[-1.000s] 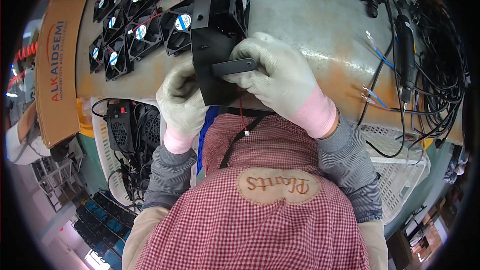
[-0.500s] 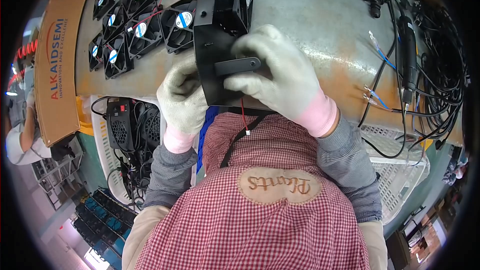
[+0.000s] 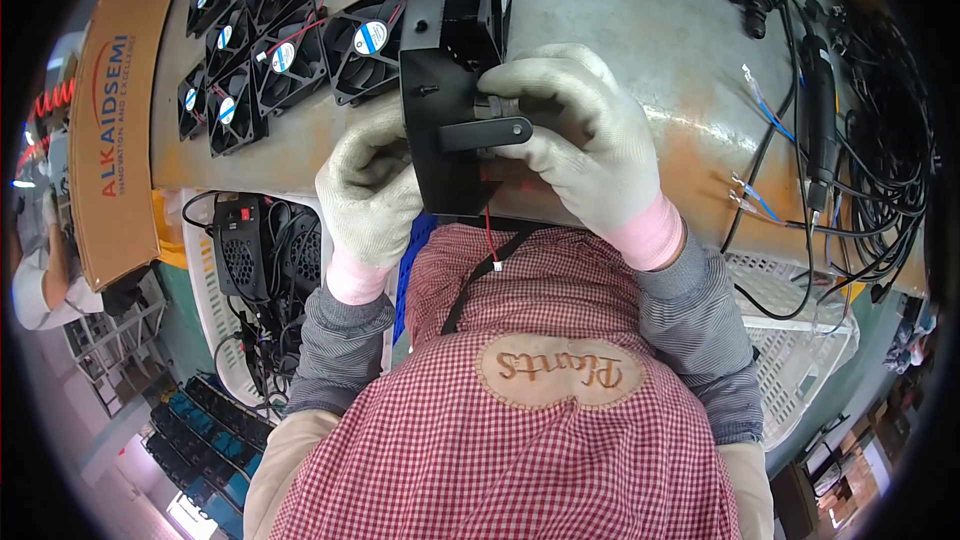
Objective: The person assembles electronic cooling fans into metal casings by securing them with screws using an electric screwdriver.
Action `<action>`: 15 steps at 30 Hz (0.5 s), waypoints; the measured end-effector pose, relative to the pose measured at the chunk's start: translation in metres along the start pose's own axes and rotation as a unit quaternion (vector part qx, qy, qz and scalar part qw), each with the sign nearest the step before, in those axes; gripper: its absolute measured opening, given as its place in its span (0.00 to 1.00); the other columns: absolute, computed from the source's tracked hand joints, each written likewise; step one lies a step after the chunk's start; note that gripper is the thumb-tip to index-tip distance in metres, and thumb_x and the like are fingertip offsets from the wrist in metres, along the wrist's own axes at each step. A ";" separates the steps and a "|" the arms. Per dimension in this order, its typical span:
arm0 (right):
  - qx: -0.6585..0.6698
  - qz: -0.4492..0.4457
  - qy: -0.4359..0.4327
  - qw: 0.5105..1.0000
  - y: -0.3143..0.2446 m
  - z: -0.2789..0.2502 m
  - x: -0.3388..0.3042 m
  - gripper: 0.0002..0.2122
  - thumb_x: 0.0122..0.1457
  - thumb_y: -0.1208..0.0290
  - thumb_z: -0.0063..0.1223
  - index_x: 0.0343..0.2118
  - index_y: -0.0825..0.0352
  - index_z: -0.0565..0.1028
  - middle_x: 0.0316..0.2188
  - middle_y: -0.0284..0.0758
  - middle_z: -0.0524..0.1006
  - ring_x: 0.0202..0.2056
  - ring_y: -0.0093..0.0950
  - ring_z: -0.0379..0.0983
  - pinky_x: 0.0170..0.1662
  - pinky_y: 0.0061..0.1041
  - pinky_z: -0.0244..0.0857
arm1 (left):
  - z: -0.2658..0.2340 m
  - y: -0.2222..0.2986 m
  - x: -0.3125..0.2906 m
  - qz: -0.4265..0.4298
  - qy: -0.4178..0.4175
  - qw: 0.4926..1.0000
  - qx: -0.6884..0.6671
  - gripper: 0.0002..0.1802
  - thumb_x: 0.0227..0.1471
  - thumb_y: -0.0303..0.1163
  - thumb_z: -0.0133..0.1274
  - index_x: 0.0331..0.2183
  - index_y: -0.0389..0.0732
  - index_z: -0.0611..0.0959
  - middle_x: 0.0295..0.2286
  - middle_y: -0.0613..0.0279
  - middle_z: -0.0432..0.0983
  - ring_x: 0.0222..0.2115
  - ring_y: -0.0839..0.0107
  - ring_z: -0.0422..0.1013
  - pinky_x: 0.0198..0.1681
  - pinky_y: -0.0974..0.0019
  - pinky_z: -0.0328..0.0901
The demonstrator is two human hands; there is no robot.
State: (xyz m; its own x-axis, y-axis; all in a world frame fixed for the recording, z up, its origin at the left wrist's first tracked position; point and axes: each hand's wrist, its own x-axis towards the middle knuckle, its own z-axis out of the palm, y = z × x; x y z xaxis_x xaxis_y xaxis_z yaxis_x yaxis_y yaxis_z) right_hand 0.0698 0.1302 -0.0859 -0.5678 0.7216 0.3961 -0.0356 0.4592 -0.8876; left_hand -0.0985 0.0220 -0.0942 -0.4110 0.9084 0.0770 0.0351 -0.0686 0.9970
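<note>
A black sheet-metal housing (image 3: 427, 60) stands on edge at the table's near side, with a fan in its far part. From its right side a flat tab with a hole (image 3: 478, 134) sticks out. My left hand (image 3: 372, 185) is closed against the housing's left face, its fingertips partly hidden by the edge. Gloved in white like the left, my right hand (image 3: 590, 145) curls thumb and fingers around a small black part (image 3: 490, 105) beside the tab, inside the housing. A red wire with a white plug (image 3: 497, 265) hangs below.
Several black fans (image 3: 285, 60) lie at left, beside a standing cardboard box (image 3: 120, 130). A black electric screwdriver (image 3: 818, 110) and coiled black cables (image 3: 885, 160) are at right. A white crate (image 3: 205, 285) with black units stands below the table. Another person (image 3: 55, 260) is at far left.
The housing has shifted slightly right. My right hand has drawn a little to the right, its thumb off the tab's underside, and a small black part now shows between its fingers.
</note>
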 end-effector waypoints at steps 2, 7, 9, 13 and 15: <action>-0.014 0.040 -0.013 0.999 0.001 0.001 -0.004 0.16 0.44 0.77 0.61 0.38 0.62 0.76 0.38 0.35 0.75 0.42 0.35 0.73 0.46 0.31 0.67 | 0.003 0.003 0.001 -0.003 0.001 1.000 -0.015 0.22 0.44 0.27 0.66 0.42 0.29 0.78 0.37 0.55 0.78 0.37 0.70 0.75 0.42 0.67 0.72; -0.073 -0.017 -0.019 0.997 -0.002 0.004 -0.003 0.14 0.44 0.76 0.61 0.36 0.62 0.76 0.35 0.35 0.76 0.38 0.35 0.73 0.42 0.31 0.68 | 0.004 0.006 -0.001 0.013 -0.014 1.000 0.006 0.20 0.44 0.25 0.65 0.41 0.30 0.79 0.37 0.56 0.78 0.37 0.72 0.75 0.42 0.70 0.71; -0.067 0.006 -0.030 0.997 -0.006 0.005 -0.005 0.14 0.43 0.75 0.61 0.36 0.62 0.76 0.33 0.34 0.77 0.37 0.36 0.73 0.40 0.31 0.68 | 0.003 0.005 -0.002 0.007 -0.005 1.000 0.005 0.20 0.44 0.24 0.65 0.41 0.31 0.79 0.36 0.57 0.78 0.37 0.73 0.75 0.42 0.70 0.71; -0.048 0.020 -0.009 0.999 -0.010 0.007 -0.007 0.14 0.43 0.75 0.61 0.36 0.62 0.76 0.32 0.35 0.76 0.36 0.36 0.73 0.40 0.31 0.68 | 0.001 0.004 -0.001 0.015 -0.004 1.000 0.027 0.20 0.43 0.24 0.65 0.41 0.32 0.80 0.36 0.58 0.78 0.36 0.74 0.75 0.42 0.70 0.71; -0.083 0.014 -0.024 0.996 -0.012 0.006 -0.007 0.14 0.43 0.75 0.61 0.37 0.62 0.76 0.31 0.35 0.76 0.35 0.36 0.73 0.39 0.32 0.68 | 0.003 0.006 -0.001 0.005 0.003 1.000 0.019 0.21 0.43 0.24 0.66 0.41 0.32 0.80 0.36 0.59 0.78 0.36 0.74 0.75 0.41 0.70 0.71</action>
State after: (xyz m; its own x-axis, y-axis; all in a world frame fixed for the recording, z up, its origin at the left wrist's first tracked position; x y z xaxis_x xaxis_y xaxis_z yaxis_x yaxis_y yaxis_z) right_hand 0.0690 0.1167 -0.0793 -0.6051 0.7114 0.3574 0.1150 0.5223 -0.8450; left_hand -0.0954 0.0220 -0.0886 -0.4167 0.9049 0.0872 0.0744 -0.0616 0.9953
